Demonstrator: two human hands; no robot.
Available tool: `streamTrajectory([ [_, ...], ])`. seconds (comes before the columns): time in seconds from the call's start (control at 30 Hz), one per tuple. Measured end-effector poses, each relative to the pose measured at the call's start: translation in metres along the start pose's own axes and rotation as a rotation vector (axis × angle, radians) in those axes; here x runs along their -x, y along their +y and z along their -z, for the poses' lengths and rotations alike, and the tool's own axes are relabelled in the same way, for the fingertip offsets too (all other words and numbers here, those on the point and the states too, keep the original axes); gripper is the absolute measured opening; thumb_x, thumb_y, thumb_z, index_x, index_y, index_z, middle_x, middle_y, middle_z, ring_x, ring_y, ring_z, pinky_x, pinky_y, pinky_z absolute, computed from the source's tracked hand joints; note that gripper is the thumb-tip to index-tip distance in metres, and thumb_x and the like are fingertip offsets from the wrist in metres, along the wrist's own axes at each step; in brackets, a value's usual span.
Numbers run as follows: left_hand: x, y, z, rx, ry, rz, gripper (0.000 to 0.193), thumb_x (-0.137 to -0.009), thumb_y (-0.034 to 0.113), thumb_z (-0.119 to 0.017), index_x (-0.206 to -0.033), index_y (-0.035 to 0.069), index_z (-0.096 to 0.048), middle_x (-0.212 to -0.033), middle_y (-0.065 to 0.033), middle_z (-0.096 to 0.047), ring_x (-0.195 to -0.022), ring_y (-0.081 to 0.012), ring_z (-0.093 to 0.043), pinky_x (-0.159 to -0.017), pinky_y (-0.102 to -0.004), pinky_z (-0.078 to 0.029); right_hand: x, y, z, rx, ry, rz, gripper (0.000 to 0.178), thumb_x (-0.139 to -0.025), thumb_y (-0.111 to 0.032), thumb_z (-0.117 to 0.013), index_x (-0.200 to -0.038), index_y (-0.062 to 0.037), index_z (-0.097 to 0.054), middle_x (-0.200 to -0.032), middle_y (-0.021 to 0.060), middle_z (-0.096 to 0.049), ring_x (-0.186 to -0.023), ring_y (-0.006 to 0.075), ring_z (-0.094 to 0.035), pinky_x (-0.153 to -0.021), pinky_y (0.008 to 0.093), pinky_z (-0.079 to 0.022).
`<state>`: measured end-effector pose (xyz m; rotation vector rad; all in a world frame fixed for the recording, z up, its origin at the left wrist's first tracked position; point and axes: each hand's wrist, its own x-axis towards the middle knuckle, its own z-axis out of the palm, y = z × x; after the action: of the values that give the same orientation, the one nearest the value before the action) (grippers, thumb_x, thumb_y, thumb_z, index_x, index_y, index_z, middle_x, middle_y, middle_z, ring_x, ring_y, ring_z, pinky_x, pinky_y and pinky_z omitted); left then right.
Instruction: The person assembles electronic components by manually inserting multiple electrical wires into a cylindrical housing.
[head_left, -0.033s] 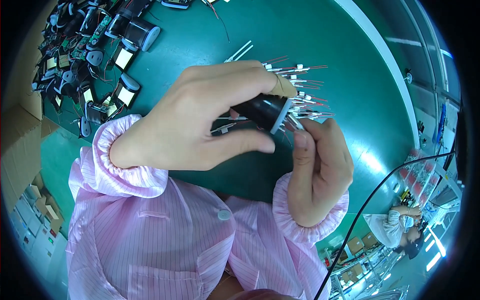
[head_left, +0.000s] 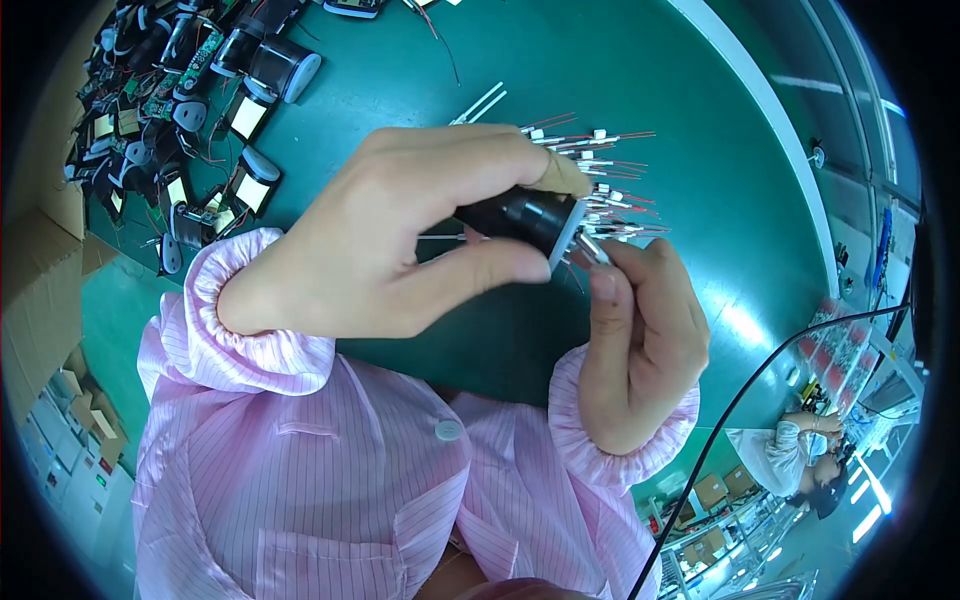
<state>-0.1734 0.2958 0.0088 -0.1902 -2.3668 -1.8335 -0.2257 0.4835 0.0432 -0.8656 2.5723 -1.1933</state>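
Note:
A glossy black rounded housing (head_left: 515,218) with a pale grey end rim is gripped in my left hand (head_left: 390,230), between the thumb below and the fingers above. Its grey end faces right. A tan wrap covers the tip of my left index finger. At that grey end, a small silver metal part (head_left: 592,248) sits between the pinched thumb and index finger of my right hand (head_left: 645,335). Whether the metal part is joined to the housing is hard to make out. Behind the hands lie several wire leads (head_left: 605,205) with white connectors and red wires, partly hidden by my left hand.
At the far left, black housings (head_left: 285,68) with grey ends, green circuit boards and loose wires are heaped on the green table (head_left: 400,75). A cardboard box (head_left: 40,290) borders the left side. A black cable (head_left: 745,400) runs down the right. A person (head_left: 800,455) sits farther right.
My left thumb has closed up against the housing's lower side, where it stood a little apart before. The housing has tilted slightly, and my right hand has barely shifted.

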Motion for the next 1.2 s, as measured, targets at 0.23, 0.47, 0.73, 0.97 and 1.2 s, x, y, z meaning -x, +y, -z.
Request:
streamTrajectory([
  [0.23,0.0,-0.005,0.009,0.187,-0.193,-0.062,0.037,-0.074,0.011,-0.077,-0.102,-0.01,-0.064,-0.098,-0.02,-0.067,-0.079,-0.0264,-0.066,-0.069,-0.0313,-0.051,-0.005,0.005,0.018,-0.38,-0.242,-0.066,0.003,-0.084,0.0,-0.064,-0.084,0.0031,-0.064,-0.061,0.0101,-0.056,-0.048,0.0217,-0.053,-0.046,0.0294,-0.04],
  [0.47,0.004,-0.004,-0.006,-0.115,-0.043,-0.184,0.034,-0.07,0.007,-0.075,-0.098,-0.009,-0.065,-0.084,-0.0191,-0.065,-0.066,-0.0286,-0.062,-0.059,-0.0338,-0.048,0.002,-0.003,-0.003,-0.074,-0.126,-0.136,0.004,-0.083,0.0,-0.064,-0.079,0.0012,-0.063,-0.061,0.0141,-0.057,-0.048,0.0287,-0.055,-0.046,0.0331,-0.042],
  [0.73,0.002,-0.006,0.0,-0.123,-0.043,-0.193,0.032,-0.07,0.001,-0.071,-0.099,-0.01,-0.063,-0.087,-0.0188,-0.064,-0.069,-0.0314,-0.061,-0.059,-0.0368,-0.048,0.005,-0.003,-0.009,-0.044,-0.075,-0.087,0.005,-0.085,-0.002,-0.064,-0.081,0.0011,-0.064,-0.063,0.0132,-0.06,-0.05,0.0269,-0.058,-0.048,0.0309,-0.043],
  [0.97,0.003,0.004,0.006,-0.127,-0.005,-0.125,0.033,-0.075,0.01,-0.072,-0.103,-0.003,-0.063,-0.09,-0.0157,-0.063,-0.078,-0.0335,-0.061,-0.07,-0.0367,-0.049,-0.002,0.002,-0.005,-0.203,-0.145,-0.13,0.011,-0.09,-0.004,-0.06,-0.083,0.002,-0.065,-0.064,0.0107,-0.061,-0.053,0.0172,-0.057,-0.051,0.0274,-0.043],
  [1.2,0.023,0.018,0.053,-1.457,0.506,0.28,0.021,-0.075,0.018,-0.075,-0.083,0.002,-0.064,-0.085,-0.0094,-0.062,-0.084,-0.0295,-0.057,-0.072,-0.0399,-0.047,-0.031,0.041,0.029,-0.239,-0.043,-0.299,0.032,-0.096,-0.026,-0.056,-0.078,-0.0016,-0.065,-0.056,-0.0017,-0.05,-0.049,0.0063,-0.042,-0.047,0.0226,-0.03],
])
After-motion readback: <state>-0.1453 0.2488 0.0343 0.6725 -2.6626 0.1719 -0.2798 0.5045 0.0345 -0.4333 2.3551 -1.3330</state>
